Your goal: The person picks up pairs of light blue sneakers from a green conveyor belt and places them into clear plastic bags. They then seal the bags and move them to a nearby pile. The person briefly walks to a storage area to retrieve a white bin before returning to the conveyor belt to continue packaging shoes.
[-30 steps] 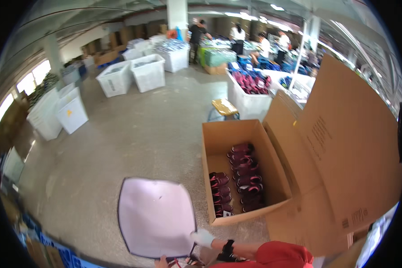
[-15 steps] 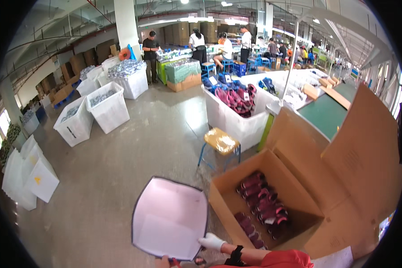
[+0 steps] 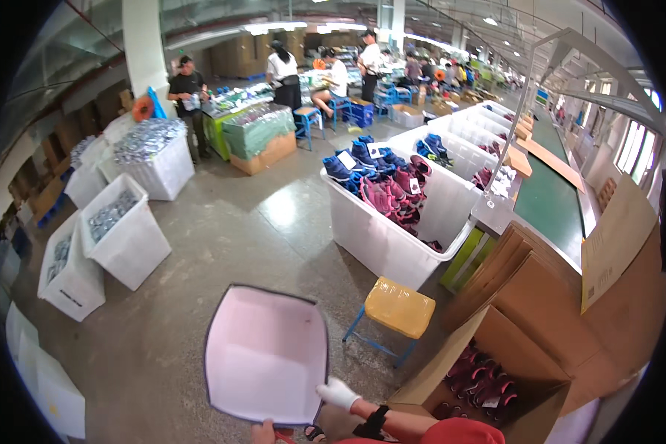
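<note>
I hold one pale pink sheet (image 3: pixel 266 354) with a dark edge up in front of me, its flat face turned toward me. My right hand (image 3: pixel 338 393), in a white glove, pinches its lower right corner, so the sheet spreads up and to the left from that hand; its longer run goes from the bottom edge near my hands up and away from me. My left hand (image 3: pixel 261 431) is only partly in view at the bottom edge, just below the sheet's lower rim; I cannot tell whether it grips the sheet or is loose. The right hand is the one clearly on it.

To the right of my right hand, close by, stands one open cardboard box (image 3: pixel 488 374) with dark red shoes (image 3: pixel 485 377) packed inside, too bunched to count surely. Just beyond the sheet's right edge is one stool with a yellow seat (image 3: pixel 398 307). Farther ahead and to the right sits one big white bin (image 3: pixel 392 237) heaped with blue and pink shoes. Well off to my left I count three white bins (image 3: pixel 126 237) on the floor.
</note>
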### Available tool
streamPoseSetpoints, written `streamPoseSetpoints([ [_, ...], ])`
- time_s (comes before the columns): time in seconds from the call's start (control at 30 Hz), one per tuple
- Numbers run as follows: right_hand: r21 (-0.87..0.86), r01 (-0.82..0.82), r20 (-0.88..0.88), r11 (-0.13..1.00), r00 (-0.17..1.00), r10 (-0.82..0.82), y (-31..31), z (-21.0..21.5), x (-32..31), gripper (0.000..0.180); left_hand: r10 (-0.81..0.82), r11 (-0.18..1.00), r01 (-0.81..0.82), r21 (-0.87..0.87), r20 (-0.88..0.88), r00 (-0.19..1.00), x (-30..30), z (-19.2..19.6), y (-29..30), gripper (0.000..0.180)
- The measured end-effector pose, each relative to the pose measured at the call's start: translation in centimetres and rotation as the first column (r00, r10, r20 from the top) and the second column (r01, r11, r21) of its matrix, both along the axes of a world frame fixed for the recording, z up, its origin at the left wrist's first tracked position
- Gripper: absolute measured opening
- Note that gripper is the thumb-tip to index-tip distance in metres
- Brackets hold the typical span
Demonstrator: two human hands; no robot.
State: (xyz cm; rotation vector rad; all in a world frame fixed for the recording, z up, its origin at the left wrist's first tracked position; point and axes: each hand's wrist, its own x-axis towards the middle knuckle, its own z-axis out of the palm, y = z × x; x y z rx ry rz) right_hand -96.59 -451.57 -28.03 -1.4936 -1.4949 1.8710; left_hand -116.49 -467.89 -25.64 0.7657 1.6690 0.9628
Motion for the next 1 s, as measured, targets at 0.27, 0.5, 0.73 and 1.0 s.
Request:
streamPoseSetpoints([
  [0.27,0.04,0.462,0.01,0.886,0.887,-0.462,27.5,-1.4,-5.7,0.035,-0.289,0.939,0.337,0.068,-0.375,0.881,-8.8,-3.5,39.6,0.037],
  [0.5,-0.078,0.374,-0.144,0.924,0.913,-0.381,53.6,4.2,-17.9,0.031,-0.096,0.994,0.082,0.073,0.21,0.973,-23.8,-1.9,64.1,0.035],
  [0.73,0.046,0.325,-0.125,0.945,0.94,-0.317,80.5,4.1,-24.4,0.036,-0.186,0.967,0.188,0.174,-0.028,0.982,-29.5,-1.7,90.9,0.031],
  [1.0,0.002,0.726,0.003,0.687,0.687,-0.726,103.6,2.4,-20.6,0.029,-0.616,0.781,0.611,0.13,0.001,0.788,-25.3,5.7,124.1,0.033],
])
